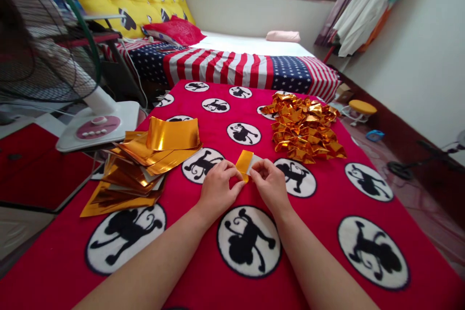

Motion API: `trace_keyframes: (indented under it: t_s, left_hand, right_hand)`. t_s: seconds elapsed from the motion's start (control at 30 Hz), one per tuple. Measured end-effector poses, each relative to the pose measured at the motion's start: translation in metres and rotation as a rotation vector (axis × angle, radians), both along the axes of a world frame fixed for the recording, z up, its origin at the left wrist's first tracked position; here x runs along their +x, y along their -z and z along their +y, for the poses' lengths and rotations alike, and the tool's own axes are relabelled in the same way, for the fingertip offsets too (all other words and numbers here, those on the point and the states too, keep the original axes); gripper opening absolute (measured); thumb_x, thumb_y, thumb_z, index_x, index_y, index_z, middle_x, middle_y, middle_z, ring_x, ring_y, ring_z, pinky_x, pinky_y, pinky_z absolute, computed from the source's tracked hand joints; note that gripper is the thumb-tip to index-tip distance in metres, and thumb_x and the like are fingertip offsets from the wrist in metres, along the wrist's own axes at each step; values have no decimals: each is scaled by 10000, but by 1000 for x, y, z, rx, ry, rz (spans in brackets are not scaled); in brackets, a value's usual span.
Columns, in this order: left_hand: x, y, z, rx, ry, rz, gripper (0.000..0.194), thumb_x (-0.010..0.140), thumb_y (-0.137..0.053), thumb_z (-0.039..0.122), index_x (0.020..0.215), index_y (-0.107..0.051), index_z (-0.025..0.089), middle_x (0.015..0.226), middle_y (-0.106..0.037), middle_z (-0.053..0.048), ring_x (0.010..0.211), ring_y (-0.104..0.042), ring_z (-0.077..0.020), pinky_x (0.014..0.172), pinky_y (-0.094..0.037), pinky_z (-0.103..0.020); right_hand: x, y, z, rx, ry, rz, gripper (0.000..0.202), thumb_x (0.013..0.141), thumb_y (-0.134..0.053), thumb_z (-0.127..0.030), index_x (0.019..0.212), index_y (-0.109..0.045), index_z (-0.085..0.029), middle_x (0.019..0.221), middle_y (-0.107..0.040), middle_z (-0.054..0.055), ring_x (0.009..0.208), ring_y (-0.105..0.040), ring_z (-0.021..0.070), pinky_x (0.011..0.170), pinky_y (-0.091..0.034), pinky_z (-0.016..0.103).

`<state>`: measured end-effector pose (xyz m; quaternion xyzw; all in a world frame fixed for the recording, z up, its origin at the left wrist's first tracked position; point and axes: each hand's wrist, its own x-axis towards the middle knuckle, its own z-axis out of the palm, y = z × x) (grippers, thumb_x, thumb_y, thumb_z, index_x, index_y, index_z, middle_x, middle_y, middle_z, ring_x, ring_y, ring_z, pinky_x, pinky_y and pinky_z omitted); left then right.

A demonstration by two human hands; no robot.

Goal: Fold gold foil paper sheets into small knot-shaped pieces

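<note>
Between my hands is a small piece of gold foil paper (244, 160), partly folded, with its pale back showing on the right. My left hand (221, 185) pinches its left lower edge between thumb and fingers. At the pale right side, my right hand (269, 181) grips the paper with thumb and fingertips. To the left lies an untidy stack of flat gold foil sheets (173, 134). A heap of folded gold foil pieces (307, 128) rests at the far right of the red cloth.
A red cloth with monkey circles (308, 225) covers the table. A white fan (100, 121) stands close to the left edge. Beyond the table is a bed with a striped and starred cover (225, 69). A yellow stool (362, 106) is on the floor at right.
</note>
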<state>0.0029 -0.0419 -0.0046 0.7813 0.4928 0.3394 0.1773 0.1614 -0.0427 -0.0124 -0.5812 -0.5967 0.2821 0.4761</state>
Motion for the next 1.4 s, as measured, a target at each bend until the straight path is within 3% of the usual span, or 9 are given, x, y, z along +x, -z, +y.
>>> trace_keyframes:
  t_s: [0.23, 0.4, 0.53, 0.63, 0.77, 0.93, 1.07, 1.27, 1.4]
  left_hand:
    - [0, 0, 0, -6, -8, -1, 33, 783, -662, 186, 782, -648, 215, 904, -604, -24, 914, -578, -194, 850, -466, -345]
    - [1, 3, 1, 2, -13, -2, 143, 778, -665, 182, 916, -665, 220, 911, -618, -30, 894, -581, -197, 831, -481, -344]
    - [1, 4, 1, 12, -8, -13, 144, 786, -665, 197, 924, -702, 220, 924, -619, -39, 902, -584, -196, 850, -481, -346]
    - [1, 4, 1, 12, 3, -12, 139, 798, -658, 206, 916, -728, 227, 907, -617, -37, 881, -582, -189, 836, -482, -343]
    - [1, 4, 1, 3, -2, -3, 145, 799, -660, 206, 914, -743, 232, 907, -619, -36, 872, -577, -185, 830, -481, -340]
    - [1, 3, 1, 24, -3, 14, 123, 805, -637, 173, 850, -742, 218, 888, -617, -38, 866, -573, -180, 821, -481, -332]
    - [2, 2, 1, 18, 5, 6, 133, 804, -647, 178, 873, -751, 222, 894, -627, -35, 866, -577, -178, 820, -483, -333]
    - [-2, 4, 6, -30, 29, -67, 179, 810, -629, 133, 883, -766, 221, 904, -665, -39, 872, -608, -176, 822, -494, -324]
    - [-10, 3, 13, -93, 103, -141, 250, 811, -584, 57, 853, -768, 220, 930, -704, -30, 860, -642, -156, 822, -507, -293]
  right_hand:
    - [0, -1, 0, 4, 4, -11, 74, 778, -566, -192, 707, -566, -212, 644, -604, -12, 556, -550, 140, 550, -428, 255]
    - [-1, 0, 1, -6, 3, -8, 74, 782, -570, -195, 712, -559, -217, 630, -603, -15, 552, -556, 145, 542, -429, 257]
    - [0, -1, 1, 54, 56, -87, 73, 804, -556, -171, 750, -590, -207, 732, -617, 12, 601, -567, 148, 598, -461, 277]
    - [3, -4, 0, 178, 89, -246, 122, 819, -549, -141, 859, -646, -204, 894, -634, 55, 785, -605, 190, 743, -487, 320]
    - [2, -5, -2, 274, -28, -376, 242, 848, -531, -114, 1022, -670, -208, 1081, -664, 78, 1043, -589, 228, 926, -459, 363]
    - [-5, -4, -3, 193, -190, -538, 332, 936, -458, -177, 1229, -609, -215, 1326, -601, 73, 1236, -530, 227, 1061, -363, 437]
    - [-7, -5, -2, 62, -182, -621, 386, 963, -402, -196, 1319, -551, -202, 1443, -490, 79, 1355, -421, 249, 1112, -286, 515]
    - [2, -1, 7, 28, -143, -541, 426, 912, -416, -113, 1283, -592, -228, 1424, -511, 50, 1358, -422, 249, 1117, -282, 549]
    - [17, 4, 17, 107, -196, -328, 474, 846, -401, -39, 1184, -676, -225, 1303, -625, 43, 1261, -536, 201, 1078, -400, 408]
